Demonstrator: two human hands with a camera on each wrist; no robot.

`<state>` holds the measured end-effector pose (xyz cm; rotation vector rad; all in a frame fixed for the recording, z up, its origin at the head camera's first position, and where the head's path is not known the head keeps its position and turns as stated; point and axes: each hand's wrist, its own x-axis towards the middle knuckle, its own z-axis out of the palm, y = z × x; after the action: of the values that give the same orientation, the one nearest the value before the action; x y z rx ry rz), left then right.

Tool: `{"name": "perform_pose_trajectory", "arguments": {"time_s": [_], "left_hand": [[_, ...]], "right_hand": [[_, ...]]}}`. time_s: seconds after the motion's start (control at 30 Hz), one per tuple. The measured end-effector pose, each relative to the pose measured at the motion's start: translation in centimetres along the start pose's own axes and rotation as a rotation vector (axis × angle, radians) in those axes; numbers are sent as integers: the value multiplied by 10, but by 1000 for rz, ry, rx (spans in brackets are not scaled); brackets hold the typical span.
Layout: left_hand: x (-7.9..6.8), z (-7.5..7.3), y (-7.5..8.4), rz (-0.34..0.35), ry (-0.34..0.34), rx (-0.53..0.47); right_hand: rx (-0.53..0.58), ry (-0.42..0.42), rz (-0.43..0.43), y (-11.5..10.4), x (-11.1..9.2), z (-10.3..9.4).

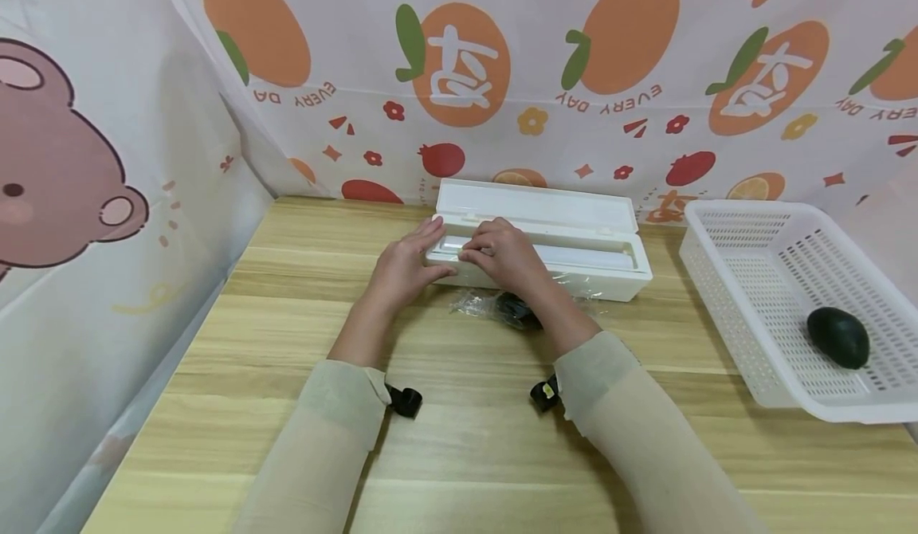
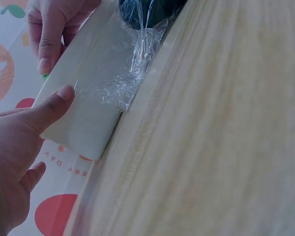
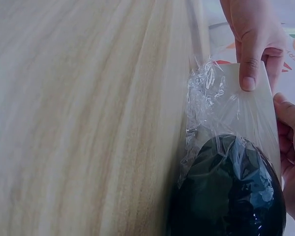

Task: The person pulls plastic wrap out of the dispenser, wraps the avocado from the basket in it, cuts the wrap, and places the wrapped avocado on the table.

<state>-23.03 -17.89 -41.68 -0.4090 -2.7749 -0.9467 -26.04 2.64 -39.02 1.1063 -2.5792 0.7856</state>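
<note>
A long white cling film dispenser [image 1: 610,285] stands at the back of the table, its lid [image 1: 534,203] raised and a roll of film [image 1: 584,257] inside. At its left end my left hand [image 1: 406,267] grips the box, thumb on the front face and fingers over the top. My right hand [image 1: 505,255] pinches a small green slider [image 2: 45,76] at the box's rim; the fingers mostly hide it. Clear cling film [image 2: 137,61] hangs down the front face. It covers a dark green avocado [image 3: 231,196] lying against the box under my right wrist.
To the right stands a white perforated basket [image 1: 724,303] with another avocado [image 1: 837,337] in it. A printed cloth [image 1: 545,56] hangs right behind the dispenser. The wooden table's [image 1: 459,470] left edge lies beyond my left arm. Black straps [image 1: 405,402] show at both cuffs.
</note>
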Motion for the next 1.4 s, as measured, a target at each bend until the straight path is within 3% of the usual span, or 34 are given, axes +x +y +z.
{"name": "perform_pose_trajectory", "arguments": {"time_s": [1.4], "left_hand": [[1, 3, -4, 5, 21, -30]], "right_hand": [[-33, 26, -29, 13, -13, -10]]}}
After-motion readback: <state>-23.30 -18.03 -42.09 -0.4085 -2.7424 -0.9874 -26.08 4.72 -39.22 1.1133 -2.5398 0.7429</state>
